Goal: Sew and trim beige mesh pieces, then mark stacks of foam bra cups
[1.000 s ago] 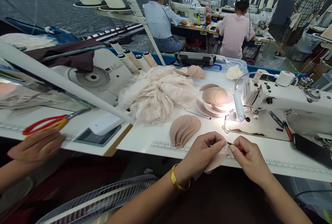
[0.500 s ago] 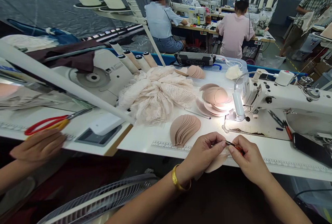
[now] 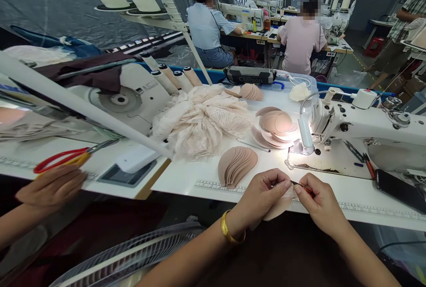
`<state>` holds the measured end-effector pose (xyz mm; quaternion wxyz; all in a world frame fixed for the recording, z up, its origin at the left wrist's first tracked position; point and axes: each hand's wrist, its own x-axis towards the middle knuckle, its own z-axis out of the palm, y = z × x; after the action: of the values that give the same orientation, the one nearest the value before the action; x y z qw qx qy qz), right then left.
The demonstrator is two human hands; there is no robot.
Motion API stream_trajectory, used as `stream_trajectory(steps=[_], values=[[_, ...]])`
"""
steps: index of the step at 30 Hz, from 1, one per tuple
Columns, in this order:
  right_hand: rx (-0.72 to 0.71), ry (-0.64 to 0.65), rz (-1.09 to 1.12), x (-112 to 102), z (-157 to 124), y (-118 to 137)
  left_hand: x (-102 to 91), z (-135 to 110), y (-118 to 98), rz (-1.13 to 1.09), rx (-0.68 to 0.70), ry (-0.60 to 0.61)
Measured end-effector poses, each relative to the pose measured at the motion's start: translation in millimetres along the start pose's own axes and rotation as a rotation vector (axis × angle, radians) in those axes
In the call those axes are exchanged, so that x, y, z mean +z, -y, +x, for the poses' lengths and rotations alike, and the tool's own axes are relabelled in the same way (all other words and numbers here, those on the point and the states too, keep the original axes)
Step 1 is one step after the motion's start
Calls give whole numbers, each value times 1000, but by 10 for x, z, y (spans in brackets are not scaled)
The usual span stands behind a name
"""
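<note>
We work with both hands close together, just over the front edge of the white table (image 3: 179,177). Our left hand (image 3: 262,198), with a gold bracelet (image 3: 225,228) at the wrist, pinches a thin beige piece (image 3: 278,210) between thumb and fingers; the piece hangs below the fingertips, partly hidden by the hand. Our right hand (image 3: 318,202) is closed around a small tool (image 3: 306,188) with an orange-red handle, its dark tip pointing toward the left fingertips; whether it touches the piece we cannot tell. Just beyond our left hand lies a fanned stack (image 3: 237,166) of beige pieces, and behind it a looser pile (image 3: 274,125) glows under the lamp (image 3: 305,135) of the sewing machine (image 3: 369,120). We see a heap of cream lace (image 3: 203,123) to the left of these, and a black phone (image 3: 399,191) near the table's right end. Farther left, a co-worker's hand (image 3: 51,186) is by the red and yellow handles of scissors (image 3: 63,159); we cannot tell whether it grips them.
</note>
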<state>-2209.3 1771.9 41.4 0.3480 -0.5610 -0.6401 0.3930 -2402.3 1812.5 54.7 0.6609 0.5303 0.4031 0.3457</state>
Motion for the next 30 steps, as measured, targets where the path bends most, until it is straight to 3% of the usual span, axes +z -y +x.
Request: stream_trajectory(steps=[30], values=[[-5,-6,-30,-12,-13,27,32,-6,-40,-39,-37,0]])
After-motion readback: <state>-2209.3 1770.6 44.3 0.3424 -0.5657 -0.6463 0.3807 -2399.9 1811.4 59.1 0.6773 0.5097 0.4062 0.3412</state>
